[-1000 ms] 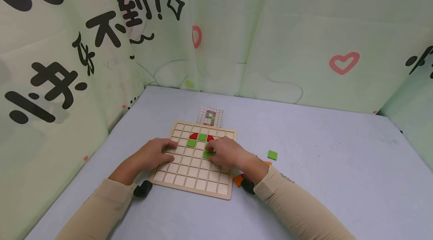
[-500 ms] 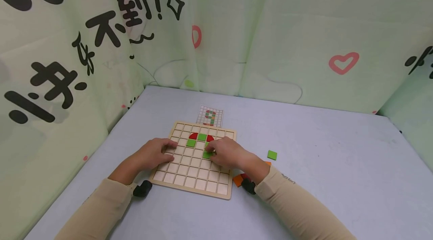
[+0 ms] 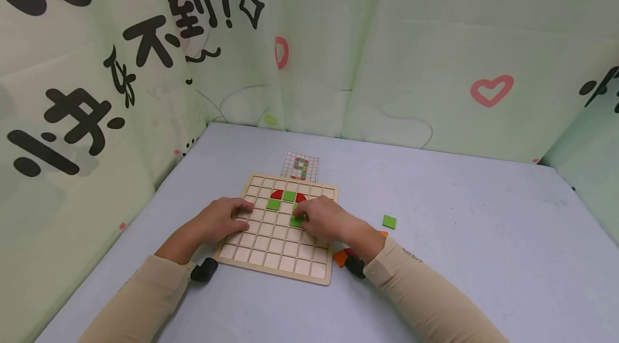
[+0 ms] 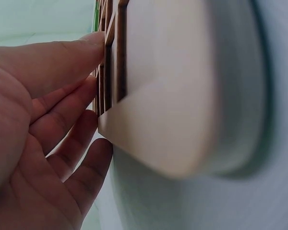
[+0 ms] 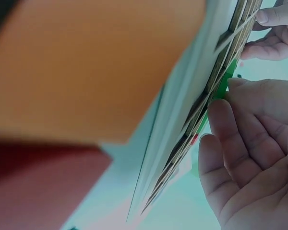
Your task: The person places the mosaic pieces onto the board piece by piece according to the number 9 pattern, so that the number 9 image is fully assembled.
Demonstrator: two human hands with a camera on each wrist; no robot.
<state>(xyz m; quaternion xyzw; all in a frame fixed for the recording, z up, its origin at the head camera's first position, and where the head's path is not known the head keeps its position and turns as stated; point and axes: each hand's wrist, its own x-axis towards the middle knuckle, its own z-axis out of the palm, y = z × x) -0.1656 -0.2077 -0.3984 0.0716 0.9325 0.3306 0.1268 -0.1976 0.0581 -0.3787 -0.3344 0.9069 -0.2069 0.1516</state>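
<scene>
A square wooden grid board (image 3: 271, 243) lies on the table. My left hand (image 3: 220, 220) rests at its left side, thumb and fingertips touching the top in the left wrist view. Over the right half is my right hand (image 3: 324, 218), its thumb and forefinger on a green square tile (image 3: 296, 221). From the right wrist, that green tile (image 5: 224, 82) looks tilted up from the grid, pinched at its edge. Farther up sit two red quarter-round tiles, the left one (image 3: 277, 194) and the right one (image 3: 301, 198), with a green tile (image 3: 289, 196) between them. Another green tile (image 3: 273, 205) lies below left.
A printed pattern card (image 3: 301, 165) lies beyond the board's far edge. One loose green tile (image 3: 389, 222) lies to the right. Orange tiles (image 3: 340, 258) and a red one (image 3: 350, 252) lie partly hidden under my right wrist. Printed curtains (image 3: 411, 63) enclose the table.
</scene>
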